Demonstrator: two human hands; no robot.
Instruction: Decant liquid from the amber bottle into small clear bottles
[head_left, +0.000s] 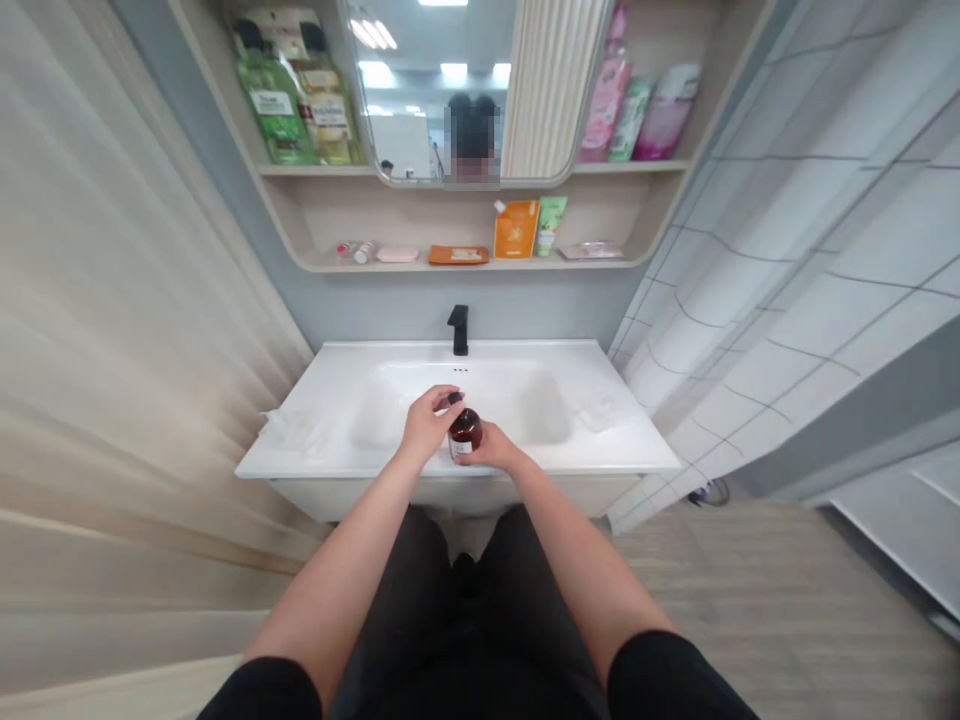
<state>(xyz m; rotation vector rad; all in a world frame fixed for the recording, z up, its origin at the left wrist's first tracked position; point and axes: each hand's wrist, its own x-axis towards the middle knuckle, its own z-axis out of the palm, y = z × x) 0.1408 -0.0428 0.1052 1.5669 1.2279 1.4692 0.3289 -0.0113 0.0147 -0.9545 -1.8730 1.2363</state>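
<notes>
A dark brown bottle [466, 430] with a white label and a black top [455, 398] is at the front edge of the white sink [529, 400]. My right hand [491, 447] is closed around the bottle's body from the right. From the left, my left hand [427, 425] pinches the black top between thumb and fingers. The bottle looks roughly upright; whether its base rests on the rim is hard to tell.
Behind the basin stands a black faucet [460, 330]. Crumpled clear plastic lies on the counter at left [289, 430] and right [596, 412]. Above, a mirrored cabinet shelf [330, 268] holds mouthwash bottles [277, 110], an orange pouch [516, 230] and a green tube [550, 226]. A curtain [135, 300] hangs left.
</notes>
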